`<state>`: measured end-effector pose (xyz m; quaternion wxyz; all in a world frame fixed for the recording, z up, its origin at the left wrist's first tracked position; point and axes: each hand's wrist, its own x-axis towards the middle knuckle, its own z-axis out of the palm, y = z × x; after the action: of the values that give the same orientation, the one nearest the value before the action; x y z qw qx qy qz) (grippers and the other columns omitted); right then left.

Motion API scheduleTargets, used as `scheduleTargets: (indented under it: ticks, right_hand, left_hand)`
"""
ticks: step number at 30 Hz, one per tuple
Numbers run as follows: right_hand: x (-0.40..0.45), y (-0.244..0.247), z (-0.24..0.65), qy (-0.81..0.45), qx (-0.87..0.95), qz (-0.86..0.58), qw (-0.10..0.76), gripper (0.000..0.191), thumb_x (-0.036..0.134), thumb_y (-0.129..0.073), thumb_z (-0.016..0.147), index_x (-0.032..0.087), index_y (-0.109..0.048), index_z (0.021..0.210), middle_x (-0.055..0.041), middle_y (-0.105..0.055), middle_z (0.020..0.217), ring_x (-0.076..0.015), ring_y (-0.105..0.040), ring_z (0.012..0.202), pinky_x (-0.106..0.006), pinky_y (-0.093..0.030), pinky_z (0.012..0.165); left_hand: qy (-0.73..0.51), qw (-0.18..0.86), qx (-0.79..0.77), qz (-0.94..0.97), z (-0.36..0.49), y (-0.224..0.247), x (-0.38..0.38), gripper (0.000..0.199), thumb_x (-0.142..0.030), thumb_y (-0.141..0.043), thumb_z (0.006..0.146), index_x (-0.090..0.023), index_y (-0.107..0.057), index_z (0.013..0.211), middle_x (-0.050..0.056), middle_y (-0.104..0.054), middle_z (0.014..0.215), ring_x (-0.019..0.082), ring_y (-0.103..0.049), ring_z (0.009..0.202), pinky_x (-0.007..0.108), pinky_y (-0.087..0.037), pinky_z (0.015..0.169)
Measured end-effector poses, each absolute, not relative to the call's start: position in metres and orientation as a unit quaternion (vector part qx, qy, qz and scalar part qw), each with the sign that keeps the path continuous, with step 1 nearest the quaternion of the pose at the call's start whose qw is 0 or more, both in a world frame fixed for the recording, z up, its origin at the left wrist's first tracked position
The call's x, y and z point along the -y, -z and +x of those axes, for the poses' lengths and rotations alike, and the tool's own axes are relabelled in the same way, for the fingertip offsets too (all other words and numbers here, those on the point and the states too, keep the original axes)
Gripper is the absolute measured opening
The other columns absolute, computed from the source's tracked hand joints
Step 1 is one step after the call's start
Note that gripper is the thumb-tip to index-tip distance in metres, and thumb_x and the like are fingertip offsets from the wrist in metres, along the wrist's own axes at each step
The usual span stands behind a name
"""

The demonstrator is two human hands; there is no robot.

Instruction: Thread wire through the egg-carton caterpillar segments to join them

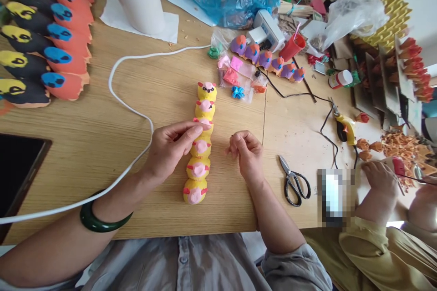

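Observation:
A row of yellow egg-carton cups [198, 170] with pink and red clay pieces stands lengthwise in front of me on the wooden table. Black bits show on the far two cups. My left hand [174, 145] hovers over the row's middle, its thumb and index finger pinched together by the third cup. Whatever may be between those fingertips is hidden. To the right of the row, my right hand [248, 150] is closed with curled fingers, and a tiny dark speck shows at its fingertips. Beyond the row lie small bags of pink clay [231, 76] and blue clay [238, 92].
Scissors [288, 173] lie right of my right hand. A white cable [112, 72] curves across the left side. Painted carton rows [70, 54] stand far left, a purple row [264, 59] farther back. At right, a co-worker's hand [380, 177] works near orange shavings [403, 150].

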<state>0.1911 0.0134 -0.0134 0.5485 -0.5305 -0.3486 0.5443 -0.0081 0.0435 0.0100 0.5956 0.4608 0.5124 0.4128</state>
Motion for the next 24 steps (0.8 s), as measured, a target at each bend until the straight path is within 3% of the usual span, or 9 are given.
scheduleTargets:
  ticks: [3,5,10,15,19,24]
  right_hand:
    - [-0.013,0.012,0.186,-0.576,0.331,-0.517,0.540,0.042,0.058,-0.078,0.088,0.021,-0.066,0.072,0.0073,-0.053,0.056,-0.0076,-0.043,0.047,-0.024,-0.055,0.052]
    - [-0.013,0.010,0.182,-0.596,0.323,-0.506,0.533,0.042,0.059,-0.080,0.086,0.021,-0.068,0.073,0.0068,-0.056,0.057,-0.0078,-0.045,0.047,-0.025,-0.055,0.052]
    - [-0.008,0.002,0.175,-0.619,0.336,-0.501,0.502,0.044,0.061,-0.079,0.087,0.021,-0.066,0.072,0.0065,-0.057,0.056,-0.0093,-0.055,0.050,-0.024,-0.052,0.053]
    - [-0.004,0.000,0.175,-0.628,0.361,-0.489,0.486,0.044,0.060,-0.077,0.090,0.021,-0.066,0.071,0.0046,-0.062,0.059,-0.0098,-0.062,0.053,-0.022,-0.048,0.053]
    - [-0.004,0.002,0.177,-0.650,0.359,-0.446,0.499,0.047,0.063,-0.067,0.096,0.021,-0.068,0.075,0.0021,-0.067,0.066,-0.0098,-0.062,0.054,-0.023,-0.049,0.053]
    - [-0.004,0.001,0.177,-0.651,0.342,-0.449,0.508,0.036,0.054,-0.077,0.092,0.021,-0.070,0.080,0.0037,-0.068,0.066,-0.0092,-0.062,0.051,-0.023,-0.053,0.053]
  left_hand:
    - [-0.391,0.563,-0.514,0.516,-0.008,-0.013,-0.040,0.025,-0.041,-0.072,0.095,-0.024,-0.085,0.109,-0.002,-0.064,0.068,0.013,-0.054,0.062,0.024,-0.045,0.061]
    - [-0.373,0.547,-0.507,0.551,-0.006,-0.017,-0.039,0.026,-0.040,-0.073,0.095,-0.023,-0.085,0.111,0.000,-0.070,0.073,0.012,-0.057,0.066,0.023,-0.048,0.064]
    - [-0.358,0.533,-0.479,0.598,0.001,-0.025,-0.036,0.031,-0.040,-0.079,0.088,-0.021,-0.086,0.111,-0.004,-0.063,0.061,0.010,-0.048,0.055,0.022,-0.046,0.058]
    - [-0.379,0.493,-0.464,0.630,0.004,-0.022,-0.035,0.013,-0.032,-0.078,0.090,-0.023,-0.087,0.093,0.001,-0.079,0.074,0.012,-0.063,0.060,0.022,-0.050,0.061]
    - [-0.418,0.453,-0.435,0.657,0.001,-0.014,-0.035,0.014,-0.027,-0.074,0.094,-0.024,-0.087,0.098,0.002,-0.084,0.087,0.012,-0.069,0.066,0.022,-0.052,0.063]
    - [-0.423,0.440,-0.433,0.664,0.001,-0.010,-0.036,0.015,-0.028,-0.076,0.094,-0.024,-0.087,0.102,0.002,-0.085,0.088,0.012,-0.071,0.066,0.022,-0.054,0.062]
